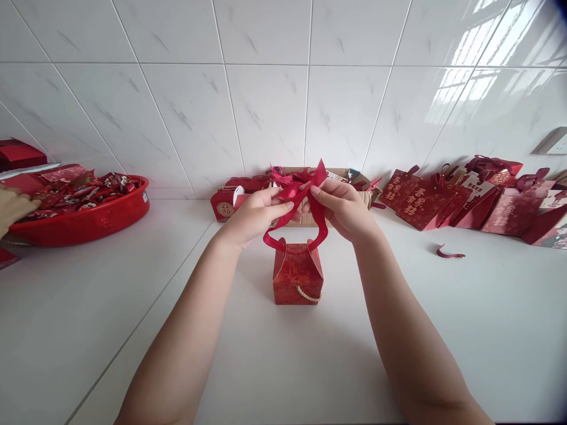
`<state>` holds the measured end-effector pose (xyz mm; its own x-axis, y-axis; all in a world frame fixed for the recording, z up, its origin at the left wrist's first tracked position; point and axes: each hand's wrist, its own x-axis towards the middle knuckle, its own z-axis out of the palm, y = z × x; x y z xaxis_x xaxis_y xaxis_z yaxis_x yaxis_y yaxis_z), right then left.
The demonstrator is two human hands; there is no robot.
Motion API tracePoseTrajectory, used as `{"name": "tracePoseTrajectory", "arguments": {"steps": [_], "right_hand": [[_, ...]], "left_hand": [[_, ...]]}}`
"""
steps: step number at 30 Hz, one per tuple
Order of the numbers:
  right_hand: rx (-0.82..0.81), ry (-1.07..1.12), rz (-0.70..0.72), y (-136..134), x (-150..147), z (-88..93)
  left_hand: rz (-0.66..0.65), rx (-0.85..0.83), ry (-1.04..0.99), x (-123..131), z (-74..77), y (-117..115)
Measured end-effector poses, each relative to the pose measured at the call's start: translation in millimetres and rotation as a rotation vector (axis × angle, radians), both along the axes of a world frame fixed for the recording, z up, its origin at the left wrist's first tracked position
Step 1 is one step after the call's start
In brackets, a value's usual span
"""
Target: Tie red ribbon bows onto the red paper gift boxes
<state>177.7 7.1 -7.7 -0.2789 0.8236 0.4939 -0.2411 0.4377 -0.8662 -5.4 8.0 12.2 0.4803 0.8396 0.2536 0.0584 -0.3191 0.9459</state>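
Note:
A small red gift box (297, 274) stands upright on the white counter in front of me, a twisted cream cord hanging on its near face. Red ribbon (319, 227) runs up in a loop from both sides of the box top. Above the box, my left hand (256, 215) pinches the ribbon from the left. From the right, my right hand (345, 206) grips it between thumb and fingers. Where the ribbon crosses between the hands, I cannot tell whether it is knotted, since the fingers partly cover it.
Behind the hands sits a cardboard box (354, 177) with red items. At left, another person's hand (18, 206) touches a red basin (97, 219) of wrapped sweets. Several red gift boxes (420, 198) line the right wall, and a ribbon scrap (449, 254) lies nearby.

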Motion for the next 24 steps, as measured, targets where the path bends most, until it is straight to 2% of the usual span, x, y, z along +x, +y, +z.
{"name": "tracePoseTrajectory", "arguments": {"steps": [3, 8, 11, 14, 17, 24], "right_hand": [[0.019, -0.015, -0.002, -1, 1, 0.4], [0.149, -0.18, -0.022, -9, 3, 5.5], [0.293, -0.375, -0.184, -14, 4, 8.4], [0.422, -0.488, -0.318, -15, 2, 8.8], [0.486, -0.483, -0.344, -15, -1, 7.8], [0.469, -0.413, -0.357, -13, 0, 7.2]], "left_hand": [[-0.037, -0.065, -0.008, -2, -0.1, 2], [0.079, -0.134, -0.082, -8, 0.5, 8], [0.125, -0.124, -0.073, -10, 2.5, 6], [0.111, -0.107, -0.064, -9, 4.2, 4], [0.099, -0.106, -0.089, -6, 4.5, 2], [-0.017, -0.091, -0.216, 1, 0.9, 3]]}}
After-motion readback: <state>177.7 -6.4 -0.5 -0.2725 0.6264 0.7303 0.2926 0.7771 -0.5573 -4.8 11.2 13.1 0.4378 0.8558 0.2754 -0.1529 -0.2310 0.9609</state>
